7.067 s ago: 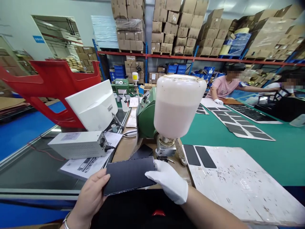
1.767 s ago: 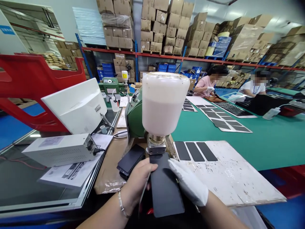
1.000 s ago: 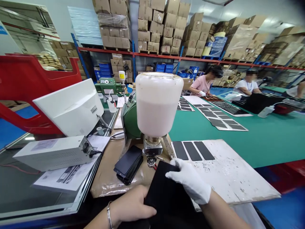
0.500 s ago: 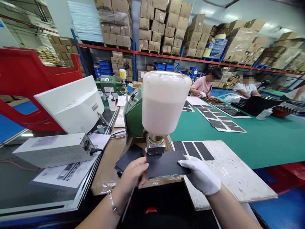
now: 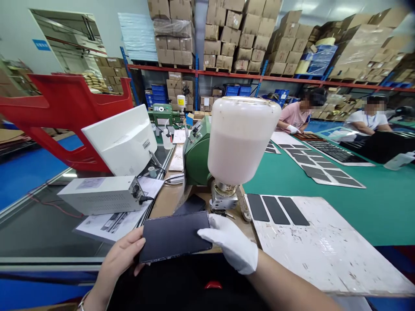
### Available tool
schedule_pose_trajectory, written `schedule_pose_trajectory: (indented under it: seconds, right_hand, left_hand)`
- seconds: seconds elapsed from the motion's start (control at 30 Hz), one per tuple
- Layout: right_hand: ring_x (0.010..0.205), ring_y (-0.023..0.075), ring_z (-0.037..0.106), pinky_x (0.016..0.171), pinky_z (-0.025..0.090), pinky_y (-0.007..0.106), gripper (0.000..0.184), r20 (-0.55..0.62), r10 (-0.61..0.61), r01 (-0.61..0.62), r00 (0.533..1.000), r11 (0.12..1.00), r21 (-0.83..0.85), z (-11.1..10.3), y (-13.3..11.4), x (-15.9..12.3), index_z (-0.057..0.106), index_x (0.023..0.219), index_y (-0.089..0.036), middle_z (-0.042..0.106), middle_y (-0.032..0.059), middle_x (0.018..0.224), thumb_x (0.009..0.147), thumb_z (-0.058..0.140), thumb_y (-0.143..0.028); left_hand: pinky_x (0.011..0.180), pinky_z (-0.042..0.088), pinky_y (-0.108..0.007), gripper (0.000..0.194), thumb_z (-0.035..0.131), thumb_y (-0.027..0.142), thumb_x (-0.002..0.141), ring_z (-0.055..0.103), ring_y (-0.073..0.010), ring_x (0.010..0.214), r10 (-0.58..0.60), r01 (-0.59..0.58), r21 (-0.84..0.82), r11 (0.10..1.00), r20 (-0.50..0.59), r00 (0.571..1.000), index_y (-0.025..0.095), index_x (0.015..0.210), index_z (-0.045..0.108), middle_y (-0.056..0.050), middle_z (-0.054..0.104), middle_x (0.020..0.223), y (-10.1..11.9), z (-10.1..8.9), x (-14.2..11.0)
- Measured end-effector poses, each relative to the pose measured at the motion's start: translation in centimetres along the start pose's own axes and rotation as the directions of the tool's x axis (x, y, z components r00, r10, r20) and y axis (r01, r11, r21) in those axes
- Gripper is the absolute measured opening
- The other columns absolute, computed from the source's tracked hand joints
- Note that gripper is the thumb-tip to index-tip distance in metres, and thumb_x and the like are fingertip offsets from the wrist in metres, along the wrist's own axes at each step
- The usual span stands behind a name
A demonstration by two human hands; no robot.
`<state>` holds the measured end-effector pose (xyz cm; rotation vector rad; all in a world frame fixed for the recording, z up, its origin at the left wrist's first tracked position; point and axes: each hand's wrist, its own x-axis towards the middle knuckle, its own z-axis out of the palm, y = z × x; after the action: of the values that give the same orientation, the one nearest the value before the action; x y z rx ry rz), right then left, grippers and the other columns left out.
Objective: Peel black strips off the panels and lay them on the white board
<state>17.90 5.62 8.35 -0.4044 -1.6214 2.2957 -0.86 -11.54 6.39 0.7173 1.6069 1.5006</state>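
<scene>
A green-topped workbench (image 5: 366, 216) runs through a warehouse of stacked cartons (image 5: 236, 39), with a co-worker (image 5: 293, 116) and a second co-worker (image 5: 366, 119) beyond it. At its near edge, one dark rectangular panel (image 5: 173, 237) is pinched between the bare left hand (image 5: 119, 259) and the white-gloved right hand (image 5: 228, 244), just beside a speckled white board (image 5: 324, 255) bearing three dark strips (image 5: 275, 209).

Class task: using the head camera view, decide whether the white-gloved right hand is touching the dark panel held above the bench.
Touching. The head view shows the white-gloved right hand pressed against the right end of the dark panel, with no gap between them.
</scene>
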Motion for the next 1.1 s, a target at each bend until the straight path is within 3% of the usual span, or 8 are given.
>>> schedule_pose_trajectory:
  seconds: [0.1,0.2,0.27,0.4,0.57,0.73,0.97,1.1]
  right_hand:
    - [0.071,0.0145,0.059,0.068,0.047,0.027,0.038,-0.105,0.094,-0.108,0.990,0.984,-0.140,-2.3,0.5,-1.0,0.061,0.092,-0.014,0.063,0.0020,0.078,0.064,0.074,-0.036]
    - [0.068,0.0144,0.059,0.061,0.045,0.024,0.058,-0.141,0.224,-0.263,0.964,0.871,-0.415,-4.1,1.1,-2.3,0.060,0.103,-0.017,0.065,0.0008,0.079,0.051,0.082,-0.029]
    - [0.065,0.0142,0.058,0.059,0.045,0.024,0.044,-0.129,0.269,-0.296,0.954,0.794,-0.531,-4.9,1.4,-3.3,0.065,0.092,-0.017,0.065,-0.0002,0.075,0.052,0.080,-0.025]
    - [0.067,0.0156,0.061,0.062,0.048,0.027,0.023,-0.192,0.258,-0.302,0.947,0.920,-0.250,-6.3,1.4,-5.2,0.065,0.082,-0.014,0.065,0.0008,0.071,0.061,0.073,-0.021]
    - [0.071,0.0181,0.064,0.069,0.050,0.031,0.032,-0.290,0.114,-0.072,0.950,0.986,0.152,-7.1,0.2,-6.2,0.064,0.095,-0.012,0.068,0.0064,0.080,0.064,0.071,-0.020]
    - [0.067,0.0172,0.063,0.065,0.049,0.029,0.028,-0.227,0.101,-0.047,0.969,0.972,0.232,-5.3,-0.5,-4.7,0.065,0.089,-0.011,0.068,0.0060,0.075,0.063,0.072,-0.019]
    - [0.067,0.0164,0.060,0.068,0.047,0.030,0.031,-0.055,0.070,-0.057,0.996,0.976,0.210,0.0,0.4,-0.1,0.067,0.088,-0.011,0.067,0.0051,0.078,0.061,0.074,-0.025]
    - [0.077,0.0188,0.062,0.077,0.047,0.034,0.038,0.021,0.089,-0.091,0.996,0.986,0.139,1.1,0.9,0.7,0.065,0.099,-0.014,0.068,0.0049,0.087,0.065,0.072,-0.027]
  left_hand:
    - [0.047,0.043,-0.021,0.033,0.055,0.033,0.082,0.048,-0.0104,0.045,0.041,-0.067,0.115,0.991,0.213,0.976,0.017,0.108,0.066,-0.002,0.064,0.061,1.6,2.3,0.1]
    - [0.073,0.047,-0.028,0.024,0.053,0.028,0.083,0.058,-0.0164,0.067,0.021,-0.171,0.228,0.959,0.543,0.840,0.017,0.093,0.071,-0.004,0.068,0.076,3.0,5.8,1.5]
    - [0.070,0.047,-0.026,0.020,0.055,0.027,0.082,0.059,-0.0170,0.070,-0.027,-0.155,0.223,0.963,0.647,0.762,0.016,0.084,0.072,-0.003,0.069,0.076,2.7,8.0,3.3]
    - [0.033,0.025,-0.017,0.034,0.060,0.042,0.078,0.040,-0.0064,0.031,-0.036,0.135,-0.086,0.987,0.702,0.711,0.011,0.087,0.070,0.000,0.059,0.047,-0.9,11.3,7.7]
    - [0.032,0.023,-0.016,0.058,0.049,0.058,0.079,0.031,-0.0035,0.024,0.073,0.160,-0.247,0.956,0.725,0.685,0.014,0.115,0.059,0.003,0.054,0.044,-3.7,13.5,9.4]
    - [0.028,0.021,-0.015,0.065,0.042,0.057,0.084,0.029,-0.0037,0.022,0.195,0.191,-0.436,0.879,0.697,0.690,0.010,0.127,0.050,0.004,0.052,0.042,-3.0,12.4,8.0]
    - [0.031,0.031,-0.012,0.046,0.036,0.041,0.092,0.037,-0.0038,0.026,0.422,0.173,-0.637,0.751,0.666,0.615,0.015,0.129,0.047,0.001,0.060,0.052,-3.0,5.6,6.2]
    - [0.031,0.028,-0.011,0.048,0.035,0.044,0.092,0.034,-0.0035,0.027,0.364,0.136,-0.646,0.751,0.577,0.731,0.016,0.127,0.050,0.001,0.058,0.050,-2.9,4.1,4.2]
